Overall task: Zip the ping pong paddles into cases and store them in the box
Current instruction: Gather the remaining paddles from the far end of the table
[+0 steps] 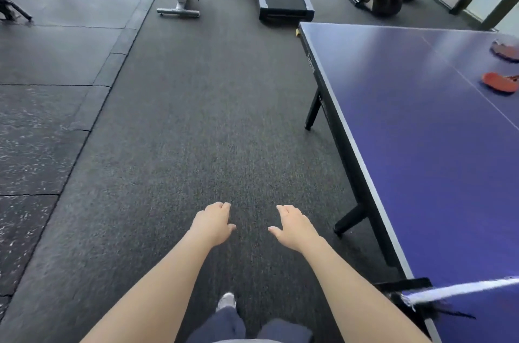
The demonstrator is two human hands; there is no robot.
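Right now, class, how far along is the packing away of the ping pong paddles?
Nothing looks done: a red paddle and a darker paddle lie out on the blue table. In hand, nothing: left hand and right hand are empty over the floor. No case or box shows; casing, zipping and boxing remain.

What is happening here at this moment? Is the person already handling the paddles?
Not yet. A person stands on the grey floor beside the blue ping pong table. The left hand and the right hand are held out in front, with fingers loosely curled, and hold nothing. The near red paddle and the far red paddle lie on the table, apart from both hands. No case or box is in view.
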